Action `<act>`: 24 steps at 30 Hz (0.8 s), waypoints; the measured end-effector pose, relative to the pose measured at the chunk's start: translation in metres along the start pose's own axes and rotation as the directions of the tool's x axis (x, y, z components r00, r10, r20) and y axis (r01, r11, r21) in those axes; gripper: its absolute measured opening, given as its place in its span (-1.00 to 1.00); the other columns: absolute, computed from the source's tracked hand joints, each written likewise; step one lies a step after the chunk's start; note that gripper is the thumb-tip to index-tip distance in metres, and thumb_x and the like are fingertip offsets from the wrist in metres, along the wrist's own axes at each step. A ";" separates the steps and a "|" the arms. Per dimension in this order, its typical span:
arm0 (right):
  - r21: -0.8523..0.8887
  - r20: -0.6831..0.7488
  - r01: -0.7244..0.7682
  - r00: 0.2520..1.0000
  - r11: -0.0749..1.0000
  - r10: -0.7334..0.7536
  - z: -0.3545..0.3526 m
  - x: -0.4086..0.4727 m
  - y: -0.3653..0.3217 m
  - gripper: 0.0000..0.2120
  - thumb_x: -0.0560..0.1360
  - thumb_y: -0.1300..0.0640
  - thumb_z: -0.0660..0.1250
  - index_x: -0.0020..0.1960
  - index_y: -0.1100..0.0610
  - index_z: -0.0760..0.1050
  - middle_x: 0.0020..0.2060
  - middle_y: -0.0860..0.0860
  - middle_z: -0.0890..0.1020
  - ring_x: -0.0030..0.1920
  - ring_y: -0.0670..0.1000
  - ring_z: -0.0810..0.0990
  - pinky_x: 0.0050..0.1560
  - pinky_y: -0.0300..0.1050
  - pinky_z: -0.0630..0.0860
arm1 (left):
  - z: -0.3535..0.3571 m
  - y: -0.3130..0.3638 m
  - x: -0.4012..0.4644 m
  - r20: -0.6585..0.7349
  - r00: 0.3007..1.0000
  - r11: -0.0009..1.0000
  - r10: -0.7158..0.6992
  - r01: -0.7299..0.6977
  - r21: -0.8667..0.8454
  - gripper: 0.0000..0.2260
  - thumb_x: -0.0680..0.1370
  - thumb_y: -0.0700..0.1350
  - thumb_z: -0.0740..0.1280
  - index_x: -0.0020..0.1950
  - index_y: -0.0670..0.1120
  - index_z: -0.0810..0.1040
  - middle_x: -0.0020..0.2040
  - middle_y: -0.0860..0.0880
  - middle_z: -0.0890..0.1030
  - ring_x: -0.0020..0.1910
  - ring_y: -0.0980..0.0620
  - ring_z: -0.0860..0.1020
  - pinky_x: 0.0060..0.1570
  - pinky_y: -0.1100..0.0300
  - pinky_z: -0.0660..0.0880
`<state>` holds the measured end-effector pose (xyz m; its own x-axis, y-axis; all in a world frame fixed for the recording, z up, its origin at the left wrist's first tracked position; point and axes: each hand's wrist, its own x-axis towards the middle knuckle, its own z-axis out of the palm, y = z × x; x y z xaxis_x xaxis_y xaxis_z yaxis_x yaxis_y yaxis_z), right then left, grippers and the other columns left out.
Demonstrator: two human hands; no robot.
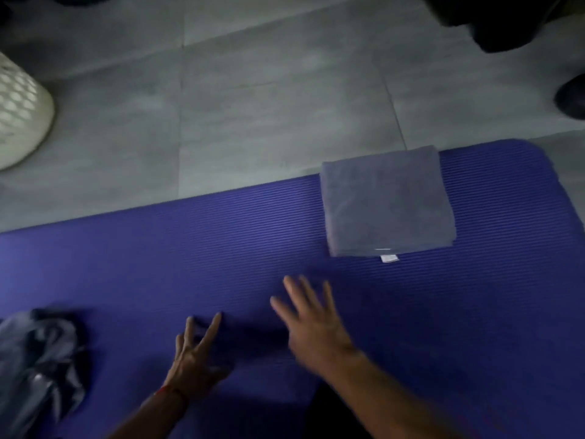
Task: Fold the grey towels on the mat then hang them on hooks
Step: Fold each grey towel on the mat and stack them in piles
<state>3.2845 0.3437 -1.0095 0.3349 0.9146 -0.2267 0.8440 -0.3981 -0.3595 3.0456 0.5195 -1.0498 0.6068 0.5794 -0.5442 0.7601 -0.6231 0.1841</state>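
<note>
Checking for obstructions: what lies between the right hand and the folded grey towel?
Only bare ribbed purple foam mat shows, in the head view, between the open right hand and the folded grey towel.

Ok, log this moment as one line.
left hand: open, empty | right hand: open, empty | folded towel: on mat, far right | crumpled towel: near left, unfolded

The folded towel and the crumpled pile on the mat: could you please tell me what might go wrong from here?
1. The folded towel lies at the mat's far edge; a careless lift could undo its folds or drag it onto the floor.
2. The crumpled towels sit bunched at the left; the left hand might grab several at once.
3. Dim light and motion blur make edges hard to align; both hands, including the right hand, are empty.
</note>
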 end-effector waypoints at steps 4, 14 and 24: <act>-0.005 0.483 -0.238 0.850 0.971 0.211 0.055 -0.035 -0.108 0.12 0.48 -0.08 0.46 0.61 -0.09 -0.39 0.44 0.26 -0.59 0.43 0.51 -0.52 0.21 0.76 -0.23 | -0.018 0.000 -0.034 0.230 0.947 0.971 -0.225 0.199 0.132 0.15 0.34 0.21 0.53 0.38 0.51 -0.47 0.56 -0.13 -0.42 0.51 -0.42 0.03 0.29 -0.37 0.39; -0.154 0.540 -0.342 0.756 0.927 0.368 0.078 -0.024 -0.130 0.42 0.30 -0.22 0.60 0.50 -0.12 -0.62 0.30 0.29 -0.72 0.32 0.55 -0.62 0.24 0.79 -0.14 | -0.021 -0.011 -0.034 0.354 0.930 0.979 -0.102 0.029 0.204 0.21 0.43 0.01 0.58 0.52 0.28 -0.46 0.50 -0.40 -0.44 0.42 -0.38 0.38 0.47 -0.26 0.26; -0.204 0.478 -0.289 0.804 0.935 0.353 0.089 -0.029 -0.124 0.43 0.29 -0.26 0.58 0.46 -0.15 -0.66 0.31 0.27 -0.72 0.35 0.53 -0.59 0.28 0.76 -0.10 | 0.000 -0.014 -0.032 0.272 0.962 0.922 -0.031 -0.077 0.379 0.26 0.41 0.15 0.54 0.51 0.06 -0.56 0.43 -0.60 -0.29 0.18 -0.29 0.60 0.39 -0.34 0.34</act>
<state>3.1326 0.3608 -1.0388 0.3667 0.5608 -0.7423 0.7782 -0.6222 -0.0856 3.0157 0.5101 -1.0348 0.4965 0.4341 -0.7517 0.5661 -0.8184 -0.0987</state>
